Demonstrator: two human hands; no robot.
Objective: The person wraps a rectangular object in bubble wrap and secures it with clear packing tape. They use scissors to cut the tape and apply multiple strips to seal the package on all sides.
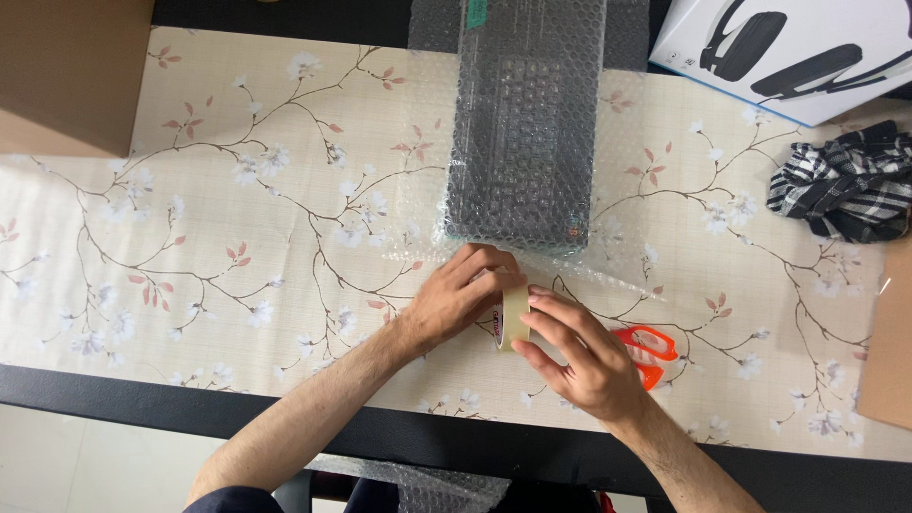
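A surface (237, 285) covered by a cream cloth printed with branches and pale blossoms fills most of the frame, with a dark edge running along the bottom. At upper centre lies a long dark flat object wrapped in bubble wrap (525, 123), its near end reaching down to the middle of the frame, with loose clear wrap spreading out beside it. A brown cardboard box (66, 76) sits in the upper left corner. In the upper right corner is a white box (788, 52) with a picture of headphones on it, and just below it, at the right edge, a crumpled black-and-white checked cloth (841, 190). Another piece of brown cardboard (893, 351) shows at the lower right edge.

Both forearms come up from the bottom of the frame. The left hand (465, 294) and the right hand (579, 356) meet at centre, just below the wrapped object, both closed around a roll of beige tape (513, 318) held upright on its edge between them. Orange-handled scissors (646, 351) lie on the surface just right of the right hand, partly hidden by it.
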